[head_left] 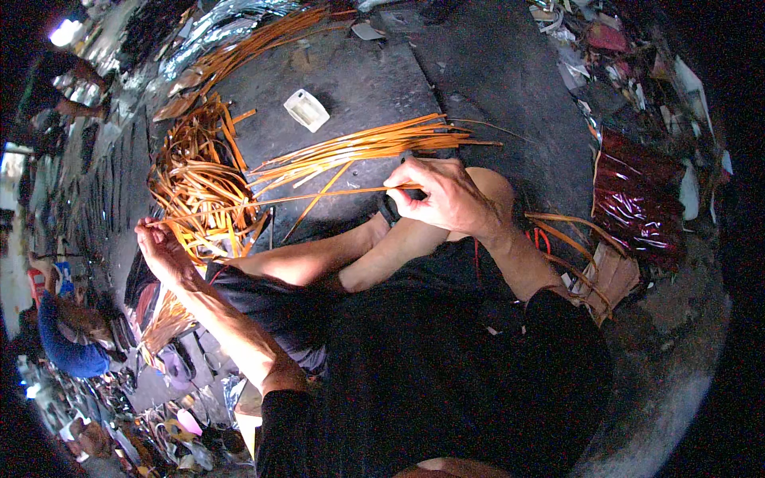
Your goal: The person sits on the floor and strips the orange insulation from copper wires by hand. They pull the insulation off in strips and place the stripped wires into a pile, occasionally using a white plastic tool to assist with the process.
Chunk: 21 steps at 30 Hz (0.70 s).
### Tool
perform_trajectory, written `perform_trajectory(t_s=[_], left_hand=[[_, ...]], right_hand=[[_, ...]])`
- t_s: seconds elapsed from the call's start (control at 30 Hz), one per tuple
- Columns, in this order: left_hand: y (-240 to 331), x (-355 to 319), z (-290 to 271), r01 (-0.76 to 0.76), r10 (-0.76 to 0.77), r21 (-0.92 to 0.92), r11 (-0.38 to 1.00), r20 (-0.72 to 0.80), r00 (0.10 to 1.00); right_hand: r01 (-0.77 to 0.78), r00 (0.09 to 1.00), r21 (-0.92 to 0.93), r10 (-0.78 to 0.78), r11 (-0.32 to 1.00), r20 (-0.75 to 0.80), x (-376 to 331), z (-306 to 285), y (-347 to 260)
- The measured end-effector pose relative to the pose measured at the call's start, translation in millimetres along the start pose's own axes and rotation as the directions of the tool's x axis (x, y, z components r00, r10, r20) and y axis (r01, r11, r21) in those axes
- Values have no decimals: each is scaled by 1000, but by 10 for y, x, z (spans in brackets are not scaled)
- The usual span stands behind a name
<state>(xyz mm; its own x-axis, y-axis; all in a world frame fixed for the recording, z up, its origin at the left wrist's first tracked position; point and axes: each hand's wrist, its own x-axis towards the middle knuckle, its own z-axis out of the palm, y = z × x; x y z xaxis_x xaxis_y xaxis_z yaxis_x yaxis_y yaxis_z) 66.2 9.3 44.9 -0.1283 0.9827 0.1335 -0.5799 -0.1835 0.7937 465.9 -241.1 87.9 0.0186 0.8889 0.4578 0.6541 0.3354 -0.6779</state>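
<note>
A long, thin orange-brown strip (319,196) is stretched nearly level between my two hands, above my crossed legs. My left hand (166,253) pinches its left end. At the other end, my right hand (437,193) grips the strip between thumb and fingers, over my knee. Just beyond the strip lies a bundle of similar straight strips (366,142), roughly side by side on the dark floor. A tangled heap of curled orange-brown strips (199,163) sits close to my left hand, partly behind the stretched strip.
A small white plastic tray (307,110) rests on the dark floor mat (351,72). More strips (239,57) lie at the far left. Shiny dark red sheets (637,195) and scraps are at the right. Two other people, one in a blue shirt (72,342), are at the left edge.
</note>
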Motion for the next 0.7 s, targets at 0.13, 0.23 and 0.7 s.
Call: perform_trajectory(t_s=[0.13,0.23,0.7], left_hand=[[-24,128,-184,6,-5,-16,1000,30,1000],[14,242,-389,45,-44,-49,998,23,999],[-371,173,-332,252,-268,164,954,86,960]], right_hand=[[-35,999,-78,33,996,-20,-65,-104,61],[-80,997,-97,81,992,3,-91,-224,40],[-278,960,92,277,956,28,-203,-540,238]])
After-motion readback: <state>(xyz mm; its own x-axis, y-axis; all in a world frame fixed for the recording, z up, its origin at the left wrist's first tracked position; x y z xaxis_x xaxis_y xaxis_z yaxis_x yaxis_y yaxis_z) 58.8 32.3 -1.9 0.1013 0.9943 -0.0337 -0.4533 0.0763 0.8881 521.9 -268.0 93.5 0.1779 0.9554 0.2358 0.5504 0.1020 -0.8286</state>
